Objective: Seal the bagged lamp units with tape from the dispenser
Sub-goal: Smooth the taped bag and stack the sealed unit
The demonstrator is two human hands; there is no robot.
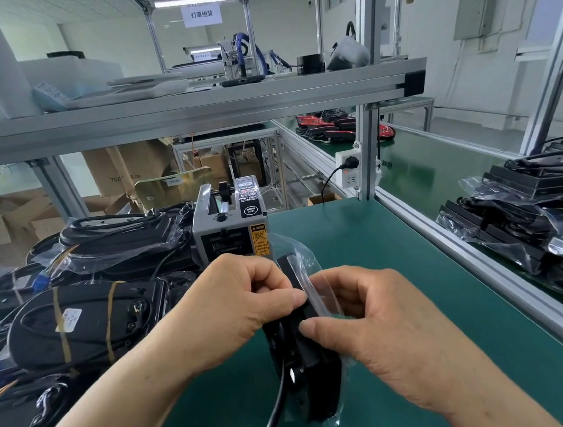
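A black lamp unit (314, 375) in a clear plastic bag stands on edge on the green table (399, 270), close to me, with a black cable trailing out of it to the lower left. My left hand (244, 306) grips the unit's upper part, thumb pressed on the bag. My right hand (362, 315) pinches the clear bag flap against the unit from the right. The grey tape dispenser (229, 225) stands just behind my hands, its slot facing me. I cannot see any tape strip on my fingers.
A heap of black lamp units (85, 301), some bagged, some banded with yellow straps, fills the left. More bagged units (530, 210) lie stacked on the green conveyor belt to the right, beyond an aluminium rail (466, 257). A shelf beam (194, 108) runs overhead.
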